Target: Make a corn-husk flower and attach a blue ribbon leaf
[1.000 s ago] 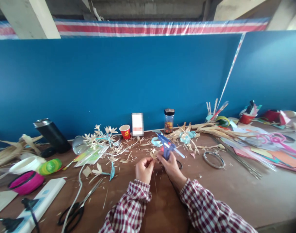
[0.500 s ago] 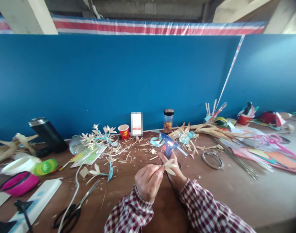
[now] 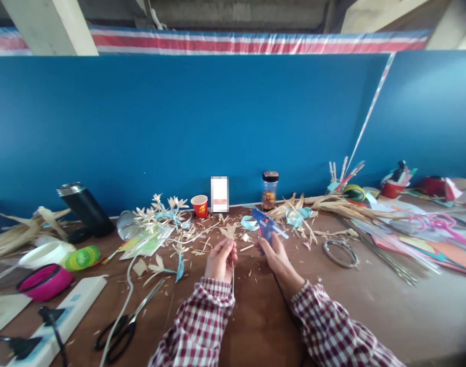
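My left hand (image 3: pixel 220 259) pinches a pale husk flower (image 3: pixel 228 232) at its base, petals pointing up and away from me. A thin pale stem (image 3: pixel 233 285) runs down from under those fingers. Closed round the handle of a blue hot glue gun (image 3: pixel 266 224) is my right hand (image 3: pixel 278 260); a clear glue stick sticks out of the gun's back, and a dark cord trails down towards me. Between the two hands lie husk scraps (image 3: pixel 246 248). Left of my left hand, a single husk flower with a light-blue leaf (image 3: pixel 179 265) rests on the table.
Scissors (image 3: pixel 128 326) and a white power strip (image 3: pixel 60 326) lie at the front left. A bunch of finished husk flowers (image 3: pixel 160 211), a red paper cup (image 3: pixel 199 206) and a lidded jar (image 3: pixel 270 191) stand along the blue partition. A wire coil (image 3: pixel 339 253) lies to the right.
My left hand has drawn left, away from the glue gun, and turned the flower so its petals point up. My right hand still holds the gun. The view has shifted slightly.
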`<state>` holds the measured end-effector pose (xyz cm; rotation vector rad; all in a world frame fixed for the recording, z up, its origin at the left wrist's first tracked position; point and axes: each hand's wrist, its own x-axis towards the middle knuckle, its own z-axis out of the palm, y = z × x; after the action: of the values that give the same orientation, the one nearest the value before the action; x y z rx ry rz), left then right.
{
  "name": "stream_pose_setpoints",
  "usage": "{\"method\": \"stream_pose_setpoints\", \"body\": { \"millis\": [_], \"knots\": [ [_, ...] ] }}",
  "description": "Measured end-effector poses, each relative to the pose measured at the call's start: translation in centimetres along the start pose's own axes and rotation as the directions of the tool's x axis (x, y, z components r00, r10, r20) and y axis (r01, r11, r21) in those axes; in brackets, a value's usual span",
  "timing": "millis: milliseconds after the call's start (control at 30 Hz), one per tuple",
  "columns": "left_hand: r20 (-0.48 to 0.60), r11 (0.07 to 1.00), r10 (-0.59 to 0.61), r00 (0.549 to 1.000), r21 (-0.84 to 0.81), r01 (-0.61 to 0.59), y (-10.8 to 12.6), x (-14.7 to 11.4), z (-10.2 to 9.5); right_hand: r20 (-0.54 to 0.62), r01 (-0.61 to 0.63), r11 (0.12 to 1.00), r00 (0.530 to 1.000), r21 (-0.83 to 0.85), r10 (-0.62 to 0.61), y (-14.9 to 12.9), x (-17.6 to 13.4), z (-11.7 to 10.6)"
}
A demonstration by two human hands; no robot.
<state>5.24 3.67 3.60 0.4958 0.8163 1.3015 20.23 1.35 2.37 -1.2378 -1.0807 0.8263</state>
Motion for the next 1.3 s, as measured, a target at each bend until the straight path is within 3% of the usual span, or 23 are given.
{"method": "stream_pose_setpoints", "body": {
  "millis": [100,233,367,500,667,767,967,1300],
  "knots": [
    [-0.059,0.997,-0.063,0.996,0.041,0.066,-0.5,0.6,-0.4,0.041,0.072,0.995,0.997,-0.071,-0.069,0.0,-0.1,-0.4],
    [-0.082,0.993,-0.026,0.996,0.113,0.036,-1.1,1.3,-0.6,-0.052,0.104,0.982,0.992,-0.161,-0.113,0.0,-0.5,-0.8],
    [-0.064,0.994,-0.049,0.997,0.097,0.055,-1.2,2.1,-0.7,-0.002,-0.003,0.999,1.0,0.053,0.003,-0.8,-1.2,-1.2],
    [-0.051,0.995,-0.084,0.995,0.044,0.086,-1.2,2.5,-0.9,0.079,-0.117,0.955,0.992,0.273,0.099,-1.3,-1.7,-2.0],
    [-0.082,0.99,-0.138,0.987,-0.021,0.137,-1.1,2.7,-1.0,0.167,-0.28,0.879,0.958,0.387,0.232,-0.6,-1.7,-2.6],
    [-0.093,0.993,-0.117,0.989,0.007,0.118,-1.0,3.0,-1.1,0.201,-0.318,0.863,0.945,0.393,0.257,-0.4,-2.2,-2.2],
    [-0.1,0.995,-0.092,0.991,0.023,0.095,-0.8,3.5,-1.3,0.27,-0.269,0.887,0.947,0.375,0.173,-0.5,-2.8,-1.6],
    [-0.107,0.993,-0.1,0.989,0.053,0.106,-0.6,3.5,-1.1,0.314,-0.183,0.973,0.941,0.144,0.13,-1.6,-3.4,-1.3]
  ]
}}
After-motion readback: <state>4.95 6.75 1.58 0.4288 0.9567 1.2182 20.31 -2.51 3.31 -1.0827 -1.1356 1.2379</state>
